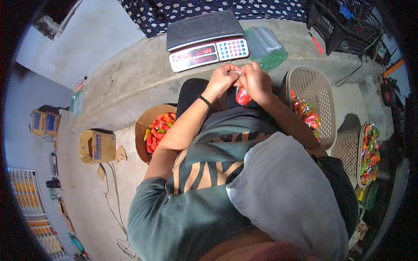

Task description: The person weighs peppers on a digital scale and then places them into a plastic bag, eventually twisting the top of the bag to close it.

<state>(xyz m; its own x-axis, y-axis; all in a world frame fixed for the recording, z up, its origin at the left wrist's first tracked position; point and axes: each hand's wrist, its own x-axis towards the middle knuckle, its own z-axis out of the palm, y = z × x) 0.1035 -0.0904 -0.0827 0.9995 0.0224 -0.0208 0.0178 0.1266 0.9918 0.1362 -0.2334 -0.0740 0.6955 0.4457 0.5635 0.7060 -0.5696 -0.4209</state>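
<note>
My left hand (223, 79) and my right hand (257, 82) meet in front of my lap, at the near edge of the concrete ledge. Both pinch the gathered top of a small clear plastic bag of red peppers (242, 96). The bag hangs below the fingers, partly covered by my right hand. Just beyond my hands, a digital scale (207, 32) with a dark flat pan and a lit red display stands on the ledge. A stack of clear green-tinted plastic bags (266, 45) lies to its right.
Left of my legs, a cardboard box (141, 130) holds loose red peppers. At right are a beige basket (327, 93) with bagged peppers and another full basket (355, 150). A black crate (342, 30) and a red-handled knife (316, 42) lie on the ledge. Cables (114, 195) cross the floor.
</note>
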